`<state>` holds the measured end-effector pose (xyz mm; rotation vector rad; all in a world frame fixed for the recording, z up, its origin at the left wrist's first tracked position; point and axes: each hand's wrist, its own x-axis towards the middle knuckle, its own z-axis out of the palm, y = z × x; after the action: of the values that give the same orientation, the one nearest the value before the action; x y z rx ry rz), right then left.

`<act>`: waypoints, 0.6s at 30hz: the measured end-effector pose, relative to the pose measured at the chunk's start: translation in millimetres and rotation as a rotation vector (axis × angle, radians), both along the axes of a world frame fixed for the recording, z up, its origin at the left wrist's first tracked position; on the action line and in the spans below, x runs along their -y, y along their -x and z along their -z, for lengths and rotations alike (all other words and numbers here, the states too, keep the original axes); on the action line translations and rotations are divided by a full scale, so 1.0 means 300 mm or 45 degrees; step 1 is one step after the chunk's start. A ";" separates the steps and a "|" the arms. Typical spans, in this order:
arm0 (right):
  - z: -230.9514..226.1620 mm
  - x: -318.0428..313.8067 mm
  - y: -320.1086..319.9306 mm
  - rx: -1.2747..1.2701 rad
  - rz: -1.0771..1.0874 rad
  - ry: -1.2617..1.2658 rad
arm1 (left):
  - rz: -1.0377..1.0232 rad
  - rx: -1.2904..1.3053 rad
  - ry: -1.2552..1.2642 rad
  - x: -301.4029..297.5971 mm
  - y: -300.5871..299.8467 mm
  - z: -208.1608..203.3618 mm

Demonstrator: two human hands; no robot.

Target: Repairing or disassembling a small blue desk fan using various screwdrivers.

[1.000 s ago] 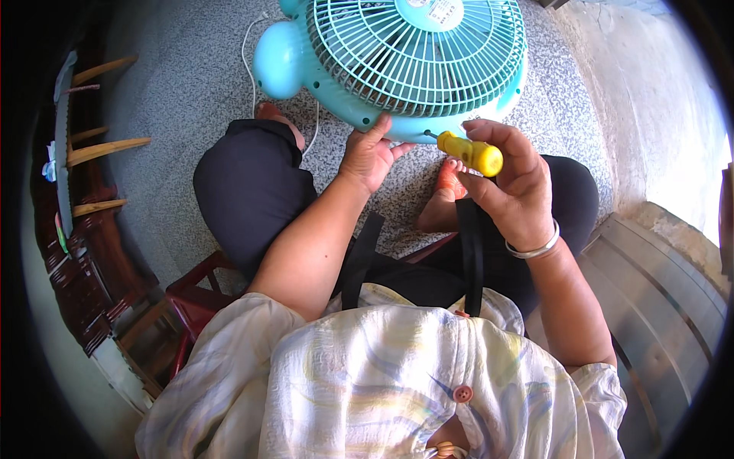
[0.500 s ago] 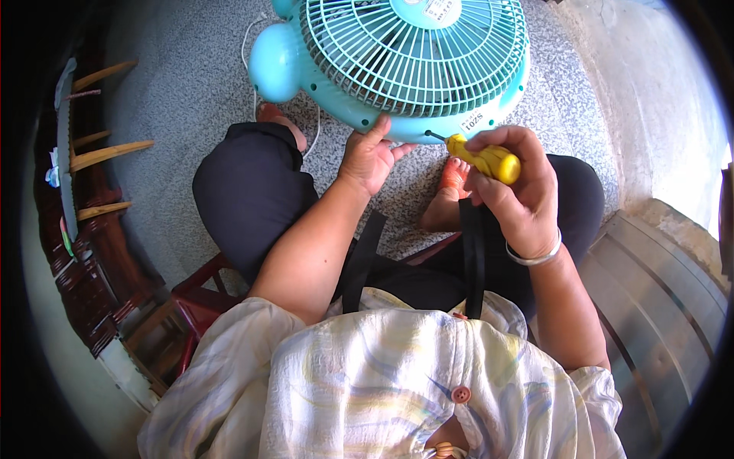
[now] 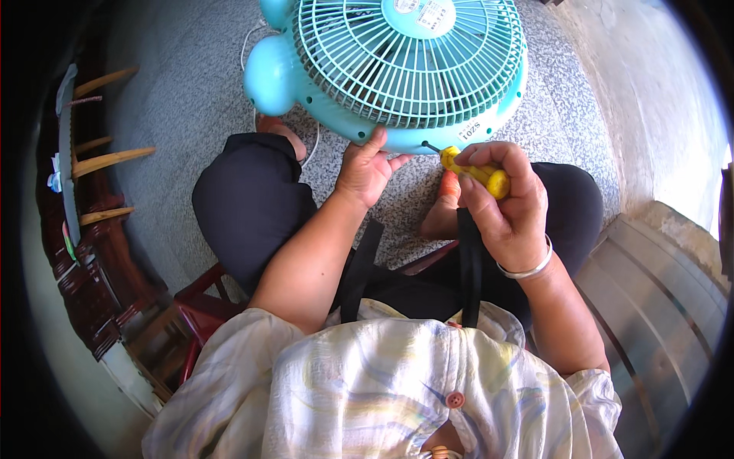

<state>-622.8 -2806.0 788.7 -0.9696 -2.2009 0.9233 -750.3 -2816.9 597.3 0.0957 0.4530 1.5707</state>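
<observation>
A turquoise fan with a round slatted grille lies face down or tilted at the top of the head view, its far part cut off. My left hand grips its near rim, thumb on top and fingers underneath. In my right hand is a screwdriver with a yellow handle, held between thumb and fingers. Its thin dark shaft points at a screw hole in the near rim, right of my left hand. Whether the tip sits on a screw is too small to tell.
Below the fan are my knees in dark trousers and my bare feet on the speckled floor. A white cord runs by the fan's left side. Dark red stool parts show beneath me; wooden furniture stands left, metal panels right.
The fan and both hands sit slightly lower in the picture. The fingers of my right hand have shifted around the yellow handle; the screwdriver stays at the same hole.
</observation>
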 end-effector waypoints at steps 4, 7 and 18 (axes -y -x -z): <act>0.005 0.001 0.029 0.085 0.009 -0.083 | -0.022 0.001 -0.009 -0.001 0.008 0.000; 0.008 0.011 0.045 0.175 -0.063 -0.164 | -0.027 0.001 -0.007 0.000 0.012 -0.007; -0.028 -0.009 0.021 0.223 -0.152 -0.164 | 0.025 0.019 -0.030 -0.024 -0.005 -0.031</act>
<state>-629.2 -2803.3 797.1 -0.8965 -2.4557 0.7625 -748.9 -2809.7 606.5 0.1063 0.4208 1.5565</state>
